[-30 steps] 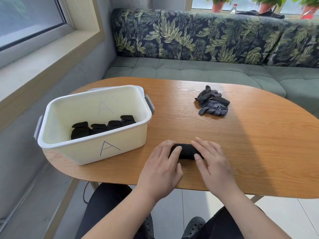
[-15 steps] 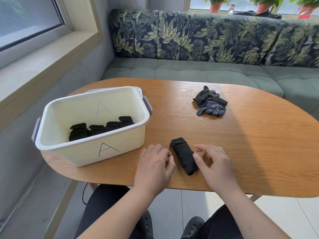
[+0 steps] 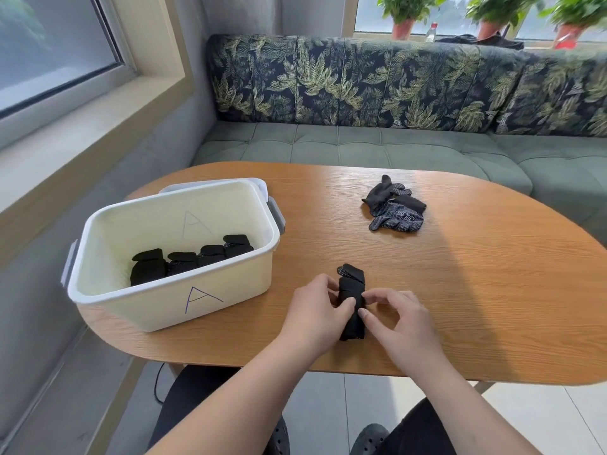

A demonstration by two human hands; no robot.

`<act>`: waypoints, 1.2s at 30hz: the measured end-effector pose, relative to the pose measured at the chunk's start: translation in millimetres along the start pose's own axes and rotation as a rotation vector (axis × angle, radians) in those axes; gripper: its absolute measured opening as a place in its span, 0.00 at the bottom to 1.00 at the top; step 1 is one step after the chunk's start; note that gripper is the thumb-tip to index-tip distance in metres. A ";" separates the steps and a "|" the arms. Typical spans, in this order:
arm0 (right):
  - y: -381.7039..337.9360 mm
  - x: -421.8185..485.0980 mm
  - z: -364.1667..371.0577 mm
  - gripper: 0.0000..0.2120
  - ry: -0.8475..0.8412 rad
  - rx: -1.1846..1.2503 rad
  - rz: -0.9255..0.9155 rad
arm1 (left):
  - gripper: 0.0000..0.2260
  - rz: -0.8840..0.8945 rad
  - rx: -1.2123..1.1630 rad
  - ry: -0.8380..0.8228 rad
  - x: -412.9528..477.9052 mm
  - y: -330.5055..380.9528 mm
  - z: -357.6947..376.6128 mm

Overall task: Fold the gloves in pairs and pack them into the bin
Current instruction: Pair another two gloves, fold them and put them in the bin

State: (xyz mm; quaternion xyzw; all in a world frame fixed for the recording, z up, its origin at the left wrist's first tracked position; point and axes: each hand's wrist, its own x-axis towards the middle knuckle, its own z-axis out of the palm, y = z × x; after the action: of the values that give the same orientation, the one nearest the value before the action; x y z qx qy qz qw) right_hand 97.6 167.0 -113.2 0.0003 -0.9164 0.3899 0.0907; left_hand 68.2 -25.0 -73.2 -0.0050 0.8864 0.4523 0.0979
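The folded glove pair (image 3: 351,300) lies on the worktop (image 3: 476,290), just right of the bin (image 3: 164,310). The left hand (image 3: 312,313) and the right hand (image 3: 399,320) pinch its middle from both sides with curled fingers. To pack it well, I think one should squeeze evenly so the fold does not open, then set it beside the packed pairs (image 3: 190,259). Further right of the bin lie the loose gloves (image 3: 394,210).
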 end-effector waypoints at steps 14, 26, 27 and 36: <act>-35.2 20.4 -27.4 0.21 -0.143 0.531 0.213 | 0.11 -0.137 -0.674 -0.060 -7.0 25.2 -30.4; -154.2 72.7 -32.5 0.16 -0.178 0.795 0.089 | 0.12 0.062 -0.556 0.124 -5.8 55.4 -118.9; -162.6 76.4 -30.4 0.15 -0.193 0.784 0.076 | 0.12 0.065 -0.555 0.133 -6.3 54.2 -128.7; -229.2 103.8 12.0 0.06 -0.375 0.673 0.047 | 0.08 0.078 -0.383 0.200 -13.7 20.3 -215.3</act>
State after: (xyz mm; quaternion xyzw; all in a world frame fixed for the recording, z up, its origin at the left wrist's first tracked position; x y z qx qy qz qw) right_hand 9.9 6.1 59.7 0.0803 -0.7375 0.6641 -0.0928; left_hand 43.3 -187.0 68.5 -0.0342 0.7890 0.6133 -0.0109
